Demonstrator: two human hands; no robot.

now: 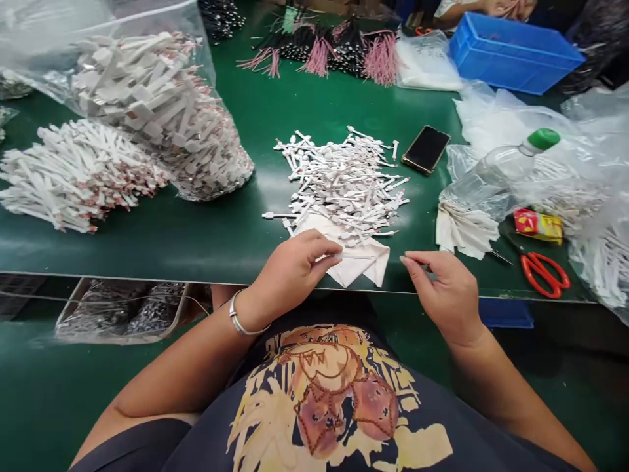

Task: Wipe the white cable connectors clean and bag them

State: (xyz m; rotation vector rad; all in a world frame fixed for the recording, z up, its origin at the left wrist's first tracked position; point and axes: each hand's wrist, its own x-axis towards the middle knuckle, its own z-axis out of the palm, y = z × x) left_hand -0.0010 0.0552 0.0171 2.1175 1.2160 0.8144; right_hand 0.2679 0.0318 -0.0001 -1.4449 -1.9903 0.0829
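My left hand [299,265], with a silver bangle at the wrist, pinches one end of a thin white cable [361,257] that points right across a folded white cloth [378,252]. To the right, apart from that cable's visible end, my right hand [447,292] has thumb and forefinger pressed together near the table's front edge. Whatever sits between those fingertips is too small to make out. Just beyond the cloth, and partly on it, lies a loose pile of short white cables [344,180] with small connector ends.
At left are a large clear bag of white cables [162,118] and another heap [73,174]. On the right lie a phone [426,149], a bottle [506,164], a crumpled cloth [464,226] and red-handled scissors [544,274]. A blue bin [514,52] stands behind, near another person's hands.
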